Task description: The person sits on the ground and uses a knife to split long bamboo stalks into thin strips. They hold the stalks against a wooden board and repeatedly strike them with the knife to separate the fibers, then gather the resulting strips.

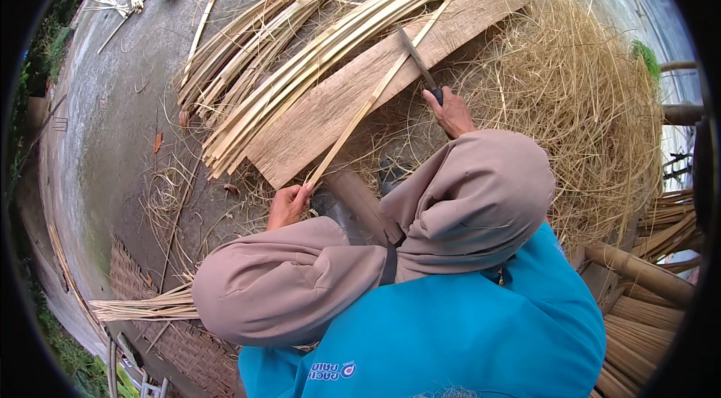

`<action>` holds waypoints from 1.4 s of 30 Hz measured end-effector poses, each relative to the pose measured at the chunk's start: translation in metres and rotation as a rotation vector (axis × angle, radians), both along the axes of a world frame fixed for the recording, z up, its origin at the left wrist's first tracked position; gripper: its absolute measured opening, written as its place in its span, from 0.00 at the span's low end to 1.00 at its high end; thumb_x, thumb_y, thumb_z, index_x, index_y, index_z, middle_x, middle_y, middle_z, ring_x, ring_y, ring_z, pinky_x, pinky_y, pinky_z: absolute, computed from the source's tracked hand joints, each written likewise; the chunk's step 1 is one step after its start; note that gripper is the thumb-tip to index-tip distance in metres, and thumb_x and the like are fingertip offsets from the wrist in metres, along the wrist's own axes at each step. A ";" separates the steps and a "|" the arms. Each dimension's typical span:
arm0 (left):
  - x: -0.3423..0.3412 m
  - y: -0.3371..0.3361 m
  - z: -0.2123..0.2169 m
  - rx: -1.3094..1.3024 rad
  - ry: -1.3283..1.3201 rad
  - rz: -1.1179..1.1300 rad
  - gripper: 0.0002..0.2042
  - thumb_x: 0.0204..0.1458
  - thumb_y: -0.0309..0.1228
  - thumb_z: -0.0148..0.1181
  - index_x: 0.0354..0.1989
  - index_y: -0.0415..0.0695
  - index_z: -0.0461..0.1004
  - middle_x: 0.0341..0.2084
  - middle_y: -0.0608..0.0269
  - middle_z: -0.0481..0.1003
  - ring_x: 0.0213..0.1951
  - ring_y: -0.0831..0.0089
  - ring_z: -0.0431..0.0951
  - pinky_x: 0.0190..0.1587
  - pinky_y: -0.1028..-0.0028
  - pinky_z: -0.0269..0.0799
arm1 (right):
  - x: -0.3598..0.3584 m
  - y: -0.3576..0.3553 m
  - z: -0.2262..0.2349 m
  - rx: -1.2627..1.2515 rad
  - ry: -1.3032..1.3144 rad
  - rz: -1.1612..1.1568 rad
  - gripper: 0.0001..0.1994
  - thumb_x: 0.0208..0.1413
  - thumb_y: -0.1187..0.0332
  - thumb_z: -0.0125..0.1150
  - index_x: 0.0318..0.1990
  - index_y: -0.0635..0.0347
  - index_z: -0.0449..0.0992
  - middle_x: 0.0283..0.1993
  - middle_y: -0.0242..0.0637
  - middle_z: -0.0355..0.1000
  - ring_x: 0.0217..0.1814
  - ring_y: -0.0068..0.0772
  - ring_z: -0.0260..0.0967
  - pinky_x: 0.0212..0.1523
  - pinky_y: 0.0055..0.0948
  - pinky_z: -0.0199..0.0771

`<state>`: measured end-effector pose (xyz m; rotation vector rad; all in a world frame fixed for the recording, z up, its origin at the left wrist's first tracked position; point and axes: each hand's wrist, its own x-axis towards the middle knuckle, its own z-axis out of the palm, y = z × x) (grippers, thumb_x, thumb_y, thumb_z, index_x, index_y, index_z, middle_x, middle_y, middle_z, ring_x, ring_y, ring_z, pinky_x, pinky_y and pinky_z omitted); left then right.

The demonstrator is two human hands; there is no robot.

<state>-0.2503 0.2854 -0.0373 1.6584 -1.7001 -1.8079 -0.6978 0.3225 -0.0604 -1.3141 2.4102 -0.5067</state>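
My left hand [289, 206] is closed, pinching the near end of a long, narrow bamboo strip [359, 117]. The strip runs away from me up and to the right, across a wooden plank [300, 131] lying on the ground. In my right hand [453, 114] is a knife [417, 60], gripped by its dark handle. Its straight blade points up and to the left and crosses the strip above the plank; whether the edge touches the strip, I cannot tell. Both forearms are mostly hidden behind my bent knees.
Bundles of pale split bamboo [300, 60] lie beyond the plank. A large heap of curly shavings [571, 105] spreads to the right. More strips [146, 306] rest by a woven mat [188, 353] at lower left. Bamboo poles [638, 272] stick in from the right.
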 end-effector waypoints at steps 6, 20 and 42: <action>-0.004 -0.015 0.023 0.291 0.015 -0.023 0.23 0.65 0.49 0.59 0.21 0.47 0.71 0.13 0.78 0.63 0.16 0.87 0.56 0.19 0.79 0.47 | 0.052 0.031 0.008 0.006 -0.185 0.239 0.26 0.65 0.44 0.58 0.33 0.63 0.71 0.27 0.52 0.73 0.29 0.54 0.74 0.32 0.49 0.71; 0.129 0.002 0.021 0.558 -0.003 0.036 0.20 0.66 0.47 0.58 0.23 0.49 0.73 0.15 0.79 0.67 0.16 0.87 0.60 0.19 0.80 0.54 | -0.046 -0.007 0.001 -0.074 -0.071 0.182 0.25 0.66 0.43 0.57 0.33 0.60 0.73 0.19 0.45 0.74 0.20 0.47 0.74 0.22 0.43 0.73; 0.026 0.045 0.015 -0.567 -0.519 0.039 0.16 0.63 0.46 0.60 0.29 0.47 0.78 0.16 0.52 0.74 0.19 0.51 0.75 0.23 0.58 0.64 | 0.019 0.004 0.019 -0.131 -0.012 0.447 0.25 0.63 0.44 0.62 0.33 0.62 0.72 0.23 0.48 0.73 0.25 0.50 0.75 0.26 0.44 0.73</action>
